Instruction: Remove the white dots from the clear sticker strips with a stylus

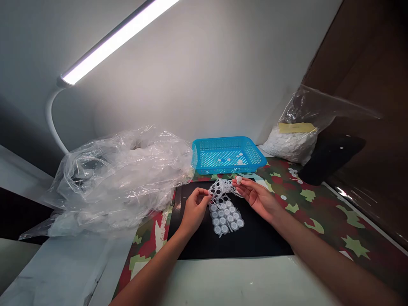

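Observation:
A white sheet of round pieces (pixel 227 216) lies on a black mat (pixel 255 238). Its upper part is a web with empty round holes (pixel 218 190), bent up off the mat. My left hand (pixel 195 209) pinches the left edge of this web between thumb and fingers. At the web's right side, my right hand (pixel 255 195) holds a small white round piece (pixel 239 180) at its fingertips. Whether the right hand's other fingers also touch the web cannot be made out.
Behind the mat stands a blue basket (pixel 229 170) with several white pieces. A large clear plastic bag (pixel 121 182) bulges at the left. A bag of white pieces (pixel 291 142), a dark container (pixel 328 159) and loose discs (pixel 293 173) are at the right. A lamp (pixel 121 38) hangs above.

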The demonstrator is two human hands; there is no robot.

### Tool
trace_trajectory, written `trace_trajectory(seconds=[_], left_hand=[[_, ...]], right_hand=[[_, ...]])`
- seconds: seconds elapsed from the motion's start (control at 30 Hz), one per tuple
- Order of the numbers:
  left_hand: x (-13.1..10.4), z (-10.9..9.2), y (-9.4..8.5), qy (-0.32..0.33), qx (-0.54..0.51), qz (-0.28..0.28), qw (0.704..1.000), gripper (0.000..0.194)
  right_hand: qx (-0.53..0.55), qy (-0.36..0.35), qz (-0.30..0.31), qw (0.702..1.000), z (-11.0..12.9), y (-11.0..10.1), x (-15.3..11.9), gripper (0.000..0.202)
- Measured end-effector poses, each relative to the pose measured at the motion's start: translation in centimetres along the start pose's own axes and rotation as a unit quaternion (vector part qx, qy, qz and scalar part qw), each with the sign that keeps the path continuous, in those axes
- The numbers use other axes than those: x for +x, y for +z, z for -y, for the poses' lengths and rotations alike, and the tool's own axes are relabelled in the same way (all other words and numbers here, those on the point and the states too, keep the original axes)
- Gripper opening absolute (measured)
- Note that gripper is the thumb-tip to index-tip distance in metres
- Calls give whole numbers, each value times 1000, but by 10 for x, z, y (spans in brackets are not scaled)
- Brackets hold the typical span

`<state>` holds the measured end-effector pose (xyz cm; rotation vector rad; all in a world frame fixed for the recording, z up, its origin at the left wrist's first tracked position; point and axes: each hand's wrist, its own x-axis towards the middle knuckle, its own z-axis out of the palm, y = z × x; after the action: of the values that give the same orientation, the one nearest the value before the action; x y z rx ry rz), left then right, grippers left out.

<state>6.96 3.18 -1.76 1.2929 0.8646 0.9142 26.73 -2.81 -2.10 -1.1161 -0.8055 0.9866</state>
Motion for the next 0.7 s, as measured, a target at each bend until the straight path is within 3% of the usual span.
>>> trace_trajectory(seconds=[0.2, 0.33, 0.43, 0.5, 0.57, 0.63, 0.7], left_hand=[[-3, 0, -1, -69, -17, 10, 997, 36], [-4, -1, -3, -85, -22, 24, 996, 50], [-4, 0, -3, -78, -21, 27, 996, 64], [-4, 0, -3, -71, -24, 32, 997, 70], [-4, 1, -3, -63, -33, 38, 997, 71], [-4, 3, -4, -55, -44, 43, 997, 71], [-3, 4, -4, -50, -52, 48, 996, 70]], right_hand=[[-92, -70, -39, 993, 26, -10, 27, 22], [-204, -126, -79, 968, 50, -17, 55, 30], [-269, -159, -82, 946, 56, -12, 52, 37], [-307, -183, -48, 933, 52, -2, 36, 34], [-392, -228, 56, 889, 43, 9, 13, 22], [-412, -232, 139, 870, 31, 19, -9, 17], [-420, -235, 182, 858, 18, 27, -24, 13]])
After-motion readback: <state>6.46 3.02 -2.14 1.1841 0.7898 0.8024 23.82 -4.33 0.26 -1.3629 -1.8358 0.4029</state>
